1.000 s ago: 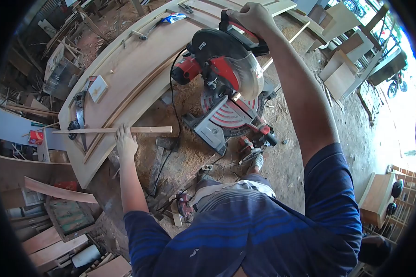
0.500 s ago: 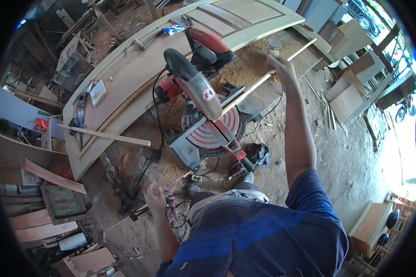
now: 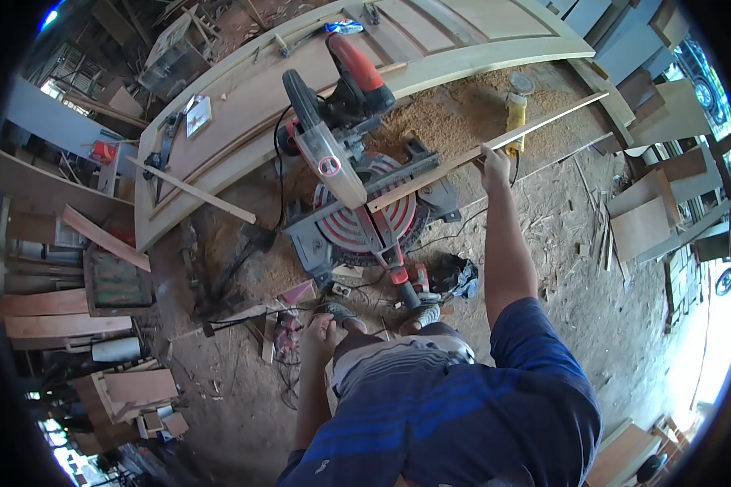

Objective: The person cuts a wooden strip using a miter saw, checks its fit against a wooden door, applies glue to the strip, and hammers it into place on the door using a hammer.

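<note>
A red and black miter saw (image 3: 357,154) has its head raised over a round base. A long thin wood strip (image 3: 544,120) lies across the saw's fence and reaches out to the right. My right hand (image 3: 495,169) grips this strip to the right of the saw. My left hand (image 3: 318,334) is closed low near my body, above my feet; whether anything is inside it is too small to tell. A second, shorter strip (image 3: 195,191) rests on the left end of a large curved wooden panel (image 3: 455,66).
A yellow power tool (image 3: 516,122) and a clear round container (image 3: 521,83) sit on the sawdust behind the strip. A hand saw (image 3: 164,154) lies on the panel. A black bag (image 3: 455,276) is on the floor. Boards lean at right; scrap wood fills the left.
My right hand let go of the saw handle and took hold of the long strip. The saw head rose. My left hand released the short strip and drew back toward my body.
</note>
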A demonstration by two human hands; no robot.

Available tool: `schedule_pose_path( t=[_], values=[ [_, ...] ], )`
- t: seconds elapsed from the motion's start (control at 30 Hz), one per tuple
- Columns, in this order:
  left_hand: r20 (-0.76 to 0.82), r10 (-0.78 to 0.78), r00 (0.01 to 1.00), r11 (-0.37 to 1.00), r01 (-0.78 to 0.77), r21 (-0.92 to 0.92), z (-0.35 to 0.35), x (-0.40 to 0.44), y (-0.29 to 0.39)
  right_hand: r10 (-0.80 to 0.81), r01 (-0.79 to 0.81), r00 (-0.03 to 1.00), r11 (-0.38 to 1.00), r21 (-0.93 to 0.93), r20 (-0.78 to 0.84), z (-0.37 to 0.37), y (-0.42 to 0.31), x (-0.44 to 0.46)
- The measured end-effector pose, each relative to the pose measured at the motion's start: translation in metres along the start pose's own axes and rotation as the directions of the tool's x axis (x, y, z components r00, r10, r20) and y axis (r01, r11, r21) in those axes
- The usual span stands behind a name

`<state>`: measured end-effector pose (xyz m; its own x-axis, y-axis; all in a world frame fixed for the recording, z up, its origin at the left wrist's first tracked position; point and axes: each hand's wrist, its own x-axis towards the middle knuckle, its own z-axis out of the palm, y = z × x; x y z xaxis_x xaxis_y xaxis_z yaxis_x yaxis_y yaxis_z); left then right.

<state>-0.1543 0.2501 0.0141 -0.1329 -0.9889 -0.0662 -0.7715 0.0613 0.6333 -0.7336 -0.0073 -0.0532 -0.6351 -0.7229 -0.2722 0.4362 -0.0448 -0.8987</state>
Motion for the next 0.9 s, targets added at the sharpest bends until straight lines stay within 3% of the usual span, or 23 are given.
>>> schedule_pose_path(
  t=[0.17,0.27,0.37,0.5,0.67,0.9],
  values=[
    [0.018,0.064,0.998,0.995,-0.062,-0.083,0.006,0.007,0.011,-0.084,0.072,0.989,0.992,0.103,0.120,-0.024,-0.061,-0.057],
    [0.057,0.170,0.984,0.985,-0.169,-0.016,0.001,0.029,0.025,-0.158,0.145,0.968,0.986,0.077,0.193,-0.030,-0.097,-0.086],
    [0.040,0.202,0.979,0.958,-0.189,-0.215,-0.003,0.049,0.062,-0.229,0.200,0.930,0.971,0.128,0.286,-0.023,-0.127,-0.110],
    [-0.019,0.315,0.949,0.864,-0.295,-0.409,-0.013,0.075,0.117,-0.248,0.220,0.940,0.965,0.139,0.235,-0.007,-0.144,-0.133],
    [-0.021,0.230,0.973,0.815,-0.204,-0.543,0.007,0.096,0.125,-0.190,0.167,0.970,0.974,0.153,0.152,-0.004,-0.114,-0.124],
    [-0.017,0.220,0.975,0.931,-0.215,-0.296,0.037,0.116,0.079,-0.038,0.028,0.994,0.994,0.101,0.103,-0.014,-0.011,-0.059]
  ],
)
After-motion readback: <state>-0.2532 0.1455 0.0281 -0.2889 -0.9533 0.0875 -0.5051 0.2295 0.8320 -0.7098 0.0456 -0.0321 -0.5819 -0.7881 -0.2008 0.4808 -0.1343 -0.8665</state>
